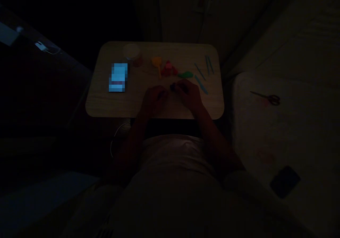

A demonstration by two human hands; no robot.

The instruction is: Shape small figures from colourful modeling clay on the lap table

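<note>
In dim light both hands are over a small light wooden table (106,105). My right hand (190,95) pinches a small dark lump (173,86) between its fingertips; its exact kind is too dark to tell. Just left of it, my left hand (154,99) is curled closed, and whatever its fingers hold is hidden in shadow. Beyond the hands lie a red piece (169,68) with several lobes, a green piece (186,74) and a yellow-orange scoop-shaped tool (157,61). A blue knife-like tool (201,84) rests close to my right hand.
Several thin blue sticks (200,71) lie at the table's right. A lit phone (118,77) and a clear round container (131,51) are on its left. Scissors (273,99) and a dark flat object (285,181) lie on the pale surface at right. A white cable (111,142) hangs below.
</note>
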